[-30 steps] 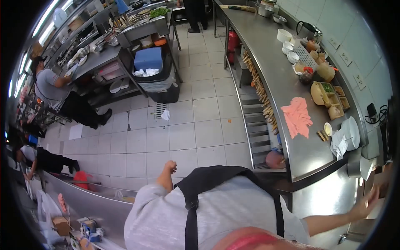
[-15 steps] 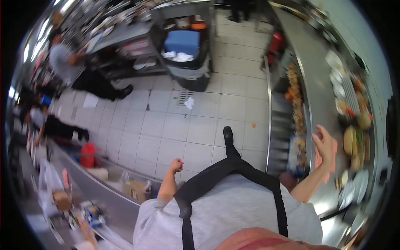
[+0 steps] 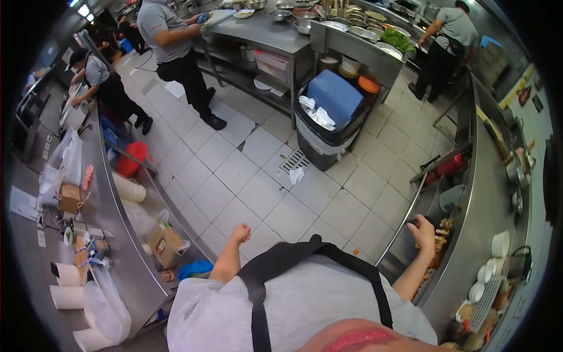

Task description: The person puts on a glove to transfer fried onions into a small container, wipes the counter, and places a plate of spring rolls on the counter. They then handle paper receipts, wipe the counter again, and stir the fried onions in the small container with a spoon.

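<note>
My left hand hangs low over the tiled floor, its fingers curled into a loose fist with nothing visible in them. My right hand is held out at the right, fingers bent and apart, near the metal rail and the skewered food pieces below the right counter. A small dark patch lies by its fingertips; I cannot make out what it is. My black apron is between the two hands.
A grey bin with a blue lid stands ahead. White paper lies by the floor drain. Steel counters flank me on the left and right. Co-workers stand at the left, far left and back right.
The view has turned toward the left and tipped up. My right hand has moved away from above the right counter to beside the rail. My left hand stays curled.
</note>
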Motion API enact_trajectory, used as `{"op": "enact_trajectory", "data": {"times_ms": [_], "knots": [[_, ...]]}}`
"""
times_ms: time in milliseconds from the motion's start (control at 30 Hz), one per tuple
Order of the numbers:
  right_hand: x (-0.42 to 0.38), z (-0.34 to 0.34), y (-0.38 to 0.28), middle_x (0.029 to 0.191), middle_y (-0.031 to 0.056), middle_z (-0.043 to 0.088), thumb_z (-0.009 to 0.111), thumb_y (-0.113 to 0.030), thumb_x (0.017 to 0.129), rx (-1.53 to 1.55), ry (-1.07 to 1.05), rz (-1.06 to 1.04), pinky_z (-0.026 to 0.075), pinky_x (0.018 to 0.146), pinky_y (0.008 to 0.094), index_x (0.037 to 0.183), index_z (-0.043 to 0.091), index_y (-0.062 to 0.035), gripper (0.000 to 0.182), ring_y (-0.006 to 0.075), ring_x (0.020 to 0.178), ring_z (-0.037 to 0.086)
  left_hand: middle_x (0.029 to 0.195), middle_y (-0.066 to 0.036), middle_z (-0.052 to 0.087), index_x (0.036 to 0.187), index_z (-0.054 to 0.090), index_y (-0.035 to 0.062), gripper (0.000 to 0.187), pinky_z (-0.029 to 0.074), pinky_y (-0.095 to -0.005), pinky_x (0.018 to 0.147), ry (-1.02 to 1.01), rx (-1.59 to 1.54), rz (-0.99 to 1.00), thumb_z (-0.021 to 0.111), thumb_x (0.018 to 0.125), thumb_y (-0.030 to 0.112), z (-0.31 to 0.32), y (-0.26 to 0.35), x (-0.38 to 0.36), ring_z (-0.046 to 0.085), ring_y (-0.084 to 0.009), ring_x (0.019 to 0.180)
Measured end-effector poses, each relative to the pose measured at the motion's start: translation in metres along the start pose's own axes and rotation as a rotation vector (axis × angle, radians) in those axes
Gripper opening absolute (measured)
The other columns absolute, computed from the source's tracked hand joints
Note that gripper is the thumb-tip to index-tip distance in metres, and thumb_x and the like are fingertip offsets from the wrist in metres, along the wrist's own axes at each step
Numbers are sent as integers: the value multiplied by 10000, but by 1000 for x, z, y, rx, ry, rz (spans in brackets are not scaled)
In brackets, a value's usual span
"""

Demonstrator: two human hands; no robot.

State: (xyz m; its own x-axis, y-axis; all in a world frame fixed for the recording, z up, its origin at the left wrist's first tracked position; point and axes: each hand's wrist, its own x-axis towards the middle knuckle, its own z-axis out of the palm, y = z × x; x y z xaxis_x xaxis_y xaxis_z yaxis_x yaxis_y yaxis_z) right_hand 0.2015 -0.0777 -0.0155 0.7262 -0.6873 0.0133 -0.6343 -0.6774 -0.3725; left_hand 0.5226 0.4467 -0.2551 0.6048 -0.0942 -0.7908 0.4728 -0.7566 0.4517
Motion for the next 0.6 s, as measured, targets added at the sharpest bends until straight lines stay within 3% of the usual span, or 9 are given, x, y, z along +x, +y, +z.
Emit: {"op": "enact_trajectory", "data": {"times_ms": [67, 167, 300, 367, 500, 567, 600], "knots": [[49, 24, -46, 926, 173, 625, 718, -215, 668, -86, -154, -76, 477, 738, 383, 1055, 583, -62, 438, 310, 852, 607, 746, -61, 602, 977, 525, 77, 176, 454, -297, 480, -38, -85, 200, 483, 831, 166, -5, 39, -2, 587, -148, 602], [113, 89, -112, 968, 170, 622, 714, -222, 680, -88, -316, -322, 471, 779, 390, 1062, 591, -70, 429, 312, 891, 600, 754, -57, 603, 970, 531, 75, 163, 452, -274, 492, -49, -124, 280, 470, 843, 156, -23, 77, -7, 584, -140, 603], [150, 184, -202, 965, 163, 625, 673, -237, 720, 153, -628, -500, 476, 761, 373, 1047, 596, -78, 372, 306, 854, 606, 736, -53, 596, 930, 541, 77, 151, 435, -274, 465, 9, -244, 201, 472, 821, 156, -58, 46, 25, 570, -142, 548], [154, 237, -216, 939, 160, 628, 657, -254, 726, 106, -746, -444, 474, 755, 368, 1042, 598, -84, 364, 293, 842, 607, 758, -49, 594, 947, 536, 94, 167, 434, -288, 464, 36, -199, -27, 476, 824, 189, -79, 19, 46, 571, -152, 554], [141, 325, -180, 878, 122, 644, 608, -315, 741, 0, -986, -268, 495, 702, 364, 1005, 611, -100, 341, 256, 788, 627, 738, -46, 590, 944, 534, 106, 176, 435, -313, 458, 18, -340, -117, 486, 823, 225, -126, -57, 69, 567, -157, 538], [147, 334, -154, 839, 87, 639, 584, -306, 743, 28, -1216, -56, 506, 626, 384, 972, 613, -87, 318, 215, 723, 629, 724, -47, 587, 927, 538, 105, 176, 438, -325, 443, 221, -661, -159, 480, 829, 239, -140, -73, 56, 565, -157, 527], [149, 332, -141, 816, 74, 631, 570, -302, 755, 10, -1200, -71, 505, 595, 392, 958, 610, -79, 304, 202, 702, 625, 724, -47, 587, 927, 538, 105, 176, 438, -325, 443, 224, -679, -171, 480, 829, 239, -145, -81, 55, 565, -157, 527]]}}
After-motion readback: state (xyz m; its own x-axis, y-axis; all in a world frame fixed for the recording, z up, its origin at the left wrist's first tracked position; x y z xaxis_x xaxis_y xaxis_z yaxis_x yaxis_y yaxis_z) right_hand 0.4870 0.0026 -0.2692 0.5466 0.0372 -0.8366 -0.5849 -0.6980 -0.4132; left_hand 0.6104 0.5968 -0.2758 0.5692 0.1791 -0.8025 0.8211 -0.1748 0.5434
